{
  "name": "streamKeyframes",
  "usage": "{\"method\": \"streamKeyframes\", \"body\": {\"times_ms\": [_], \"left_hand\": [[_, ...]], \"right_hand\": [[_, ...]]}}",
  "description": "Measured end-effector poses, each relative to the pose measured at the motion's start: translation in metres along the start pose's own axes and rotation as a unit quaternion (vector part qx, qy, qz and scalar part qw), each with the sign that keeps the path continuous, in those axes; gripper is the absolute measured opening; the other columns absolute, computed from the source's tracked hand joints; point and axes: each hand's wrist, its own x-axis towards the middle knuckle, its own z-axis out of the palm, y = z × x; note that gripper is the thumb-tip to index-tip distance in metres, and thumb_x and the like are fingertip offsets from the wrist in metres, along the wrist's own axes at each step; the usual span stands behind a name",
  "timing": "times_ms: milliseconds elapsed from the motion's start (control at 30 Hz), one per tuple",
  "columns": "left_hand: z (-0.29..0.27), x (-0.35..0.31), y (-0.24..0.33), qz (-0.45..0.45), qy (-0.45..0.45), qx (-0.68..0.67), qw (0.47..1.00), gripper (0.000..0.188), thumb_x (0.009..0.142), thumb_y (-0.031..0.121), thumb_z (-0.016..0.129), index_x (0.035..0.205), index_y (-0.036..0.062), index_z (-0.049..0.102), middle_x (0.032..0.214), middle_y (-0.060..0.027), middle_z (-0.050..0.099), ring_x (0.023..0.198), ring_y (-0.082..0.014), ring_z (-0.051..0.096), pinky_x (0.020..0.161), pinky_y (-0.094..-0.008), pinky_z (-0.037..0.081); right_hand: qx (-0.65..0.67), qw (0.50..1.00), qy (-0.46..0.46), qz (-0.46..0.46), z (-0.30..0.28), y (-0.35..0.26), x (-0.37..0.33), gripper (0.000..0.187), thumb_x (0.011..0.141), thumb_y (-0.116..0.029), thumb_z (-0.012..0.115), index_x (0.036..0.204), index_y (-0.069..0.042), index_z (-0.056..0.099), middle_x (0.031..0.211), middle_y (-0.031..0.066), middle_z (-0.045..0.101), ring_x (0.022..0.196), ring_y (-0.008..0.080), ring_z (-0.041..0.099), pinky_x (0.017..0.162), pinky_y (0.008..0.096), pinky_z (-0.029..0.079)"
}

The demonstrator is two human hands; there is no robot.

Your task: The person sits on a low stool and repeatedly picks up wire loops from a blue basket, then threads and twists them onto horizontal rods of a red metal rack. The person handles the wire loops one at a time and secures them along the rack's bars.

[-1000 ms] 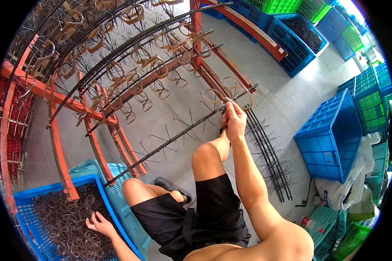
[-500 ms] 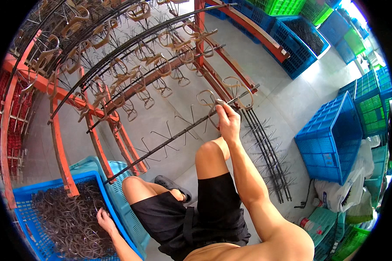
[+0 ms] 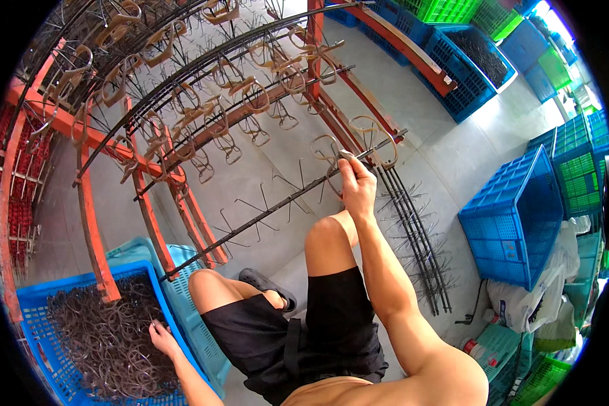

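Observation:
A long dark rod with several bent wire hooks runs slantwise from beside my left knee to the orange rack. Near its far right end, my right hand has thumb and fingers pinched on a thin brown looped frame at the rod. Another looped frame hangs just to the right of those fingers. At lower left, my left hand is over the blue basket, touching the right side of a heap of dark curved looped pieces. Its fingers are closed; what they hold is too small to tell.
An orange metal rack bears rods hung with several looped frames. Hooked rods lean to the right of my knee. Blue crates and plastic bags stand on the right. A teal basket adjoins the blue one.
My left hand has risen slightly within the basket, its fingers still together. The right hand stays pinched at the rod, almost unmoved. The whole view has shifted a little.

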Motion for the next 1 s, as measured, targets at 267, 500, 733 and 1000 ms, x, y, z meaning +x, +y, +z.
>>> {"method": "streamKeyframes", "body": {"times_ms": [267, 500, 733, 1000], "left_hand": [[-0.001, 0.014, -0.042, -0.018, -0.068, 0.083, 0.994, 0.035, 0.09, 0.032, 0.046, 0.103, 0.0001, 0.056, 0.095, -0.0223, 0.059, 0.089, -0.0371, 0.055, 0.08, -0.0418, 0.041], [0.005, 0.015, -0.053, 0.036, -0.122, 0.018, 0.992, 0.031, 0.091, 0.028, 0.048, 0.099, -0.0017, 0.054, 0.089, -0.0172, 0.06, 0.083, -0.029, 0.057, 0.077, -0.0368, 0.043], [-0.042, -0.024, 0.036, -0.062, 0.098, -0.326, 0.938, 0.025, 0.089, 0.029, 0.052, 0.095, 0.0055, 0.057, 0.083, -0.0027, 0.053, 0.068, -0.0118, 0.05, 0.061, -0.0252, 0.045], [-0.077, -0.122, 0.139, 0.139, -0.122, -0.308, 0.933, 0.022, 0.093, 0.02, 0.043, 0.083, 0.0047, 0.054, 0.07, -0.0018, 0.054, 0.059, -0.0094, 0.048, 0.053, -0.0235, 0.039]], "right_hand": [[-0.012, 1.0, 0.007, -0.005, -0.004, 0.003, 0.007, 0.019, 0.088, -0.016, 0.06, 0.099, -0.003, 0.065, 0.053, -0.0067, 0.045, 0.042, 0.002, 0.037, 0.037, 0.02, 0.03], [0.123, 0.991, -0.014, 0.04, -0.012, 0.005, 0.019, 0.021, 0.088, -0.019, 0.058, 0.103, -0.005, 0.063, 0.055, -0.0047, 0.047, 0.041, 0.0031, 0.038, 0.036, 0.0196, 0.032], [-0.505, 0.797, 0.051, -0.327, -0.009, -0.017, -0.017, 0.039, 0.077, -0.022, 0.067, 0.104, 0.002, 0.053, 0.097, 0.0158, 0.054, 0.093, 0.0351, 0.05, 0.081, 0.0444, 0.041], [-0.003, 0.869, -0.493, -0.041, 0.106, -0.093, -0.233, 0.029, 0.088, -0.01, 0.05, 0.113, 0.004, 0.046, 0.108, 0.0161, 0.049, 0.093, 0.0229, 0.053, 0.083, 0.0325, 0.043]]}}
